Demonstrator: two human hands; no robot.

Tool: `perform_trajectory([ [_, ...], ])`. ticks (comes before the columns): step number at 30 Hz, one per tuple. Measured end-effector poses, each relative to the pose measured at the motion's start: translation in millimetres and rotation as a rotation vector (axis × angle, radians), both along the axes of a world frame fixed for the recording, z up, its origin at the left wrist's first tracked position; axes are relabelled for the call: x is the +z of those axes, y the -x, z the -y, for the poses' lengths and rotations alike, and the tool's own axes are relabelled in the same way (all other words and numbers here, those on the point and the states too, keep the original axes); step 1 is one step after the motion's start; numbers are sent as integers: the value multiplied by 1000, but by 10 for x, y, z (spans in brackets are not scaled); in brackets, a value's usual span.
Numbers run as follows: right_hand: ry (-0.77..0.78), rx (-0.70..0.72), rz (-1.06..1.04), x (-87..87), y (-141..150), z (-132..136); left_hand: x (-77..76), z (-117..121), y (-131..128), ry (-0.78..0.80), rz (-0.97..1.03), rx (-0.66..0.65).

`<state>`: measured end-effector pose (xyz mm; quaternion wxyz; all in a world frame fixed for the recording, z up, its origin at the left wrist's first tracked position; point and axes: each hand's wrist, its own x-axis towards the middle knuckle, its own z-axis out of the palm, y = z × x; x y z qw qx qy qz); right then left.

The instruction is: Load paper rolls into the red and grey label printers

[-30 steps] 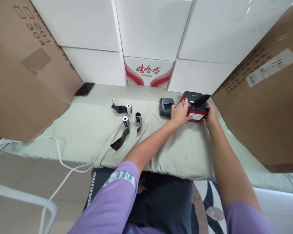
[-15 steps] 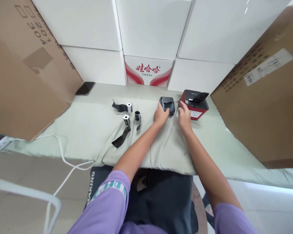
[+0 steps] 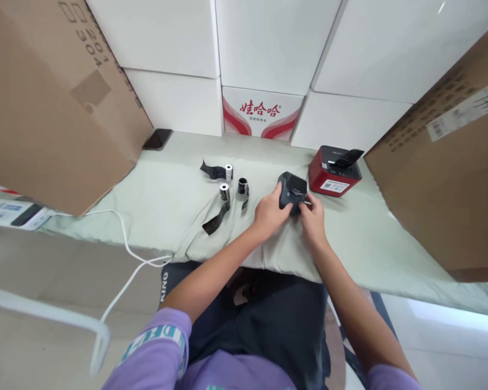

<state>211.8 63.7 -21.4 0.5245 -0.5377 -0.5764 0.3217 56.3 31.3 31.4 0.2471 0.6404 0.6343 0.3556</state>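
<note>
A small dark portable label printer [image 3: 291, 190] is held between both hands, its top tilted up over the cloth. My left hand [image 3: 271, 214] grips its left side, with the thumb along the near face. On the opposite side, my right hand [image 3: 314, 216] pinches the near right corner. Left of the hands are a white-cored roll with a black strip [image 3: 228, 172], a second such roll [image 3: 224, 190] with its strip trailing toward me, and an upright black roll [image 3: 243, 186]. A red and black printer [image 3: 334, 176] stands behind my right hand, a black strip sticking out of its top.
Large cardboard boxes flank the cloth-covered table [image 3: 179, 173]: a left box [image 3: 65, 119] and a right box [image 3: 447, 179]. White boxes [image 3: 264, 40] are stacked along the back. A phone [image 3: 158, 139] lies by the left box. A white cable [image 3: 126, 238] hangs over the front edge.
The small printer has come toward me and tilted. My right hand has left the red printer's side and now holds the small printer too. The view has shifted slightly.
</note>
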Motion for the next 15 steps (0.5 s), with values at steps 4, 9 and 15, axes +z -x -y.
perform_trajectory([
  [4,33,-84,18,28,100,206,-148,187,71,30,55,38],
  [9,29,-83,44,26,158,187,-303,131,121,16,29,111],
  [15,82,-74,-15,42,115,190,-318,106,116,15,-17,96],
])
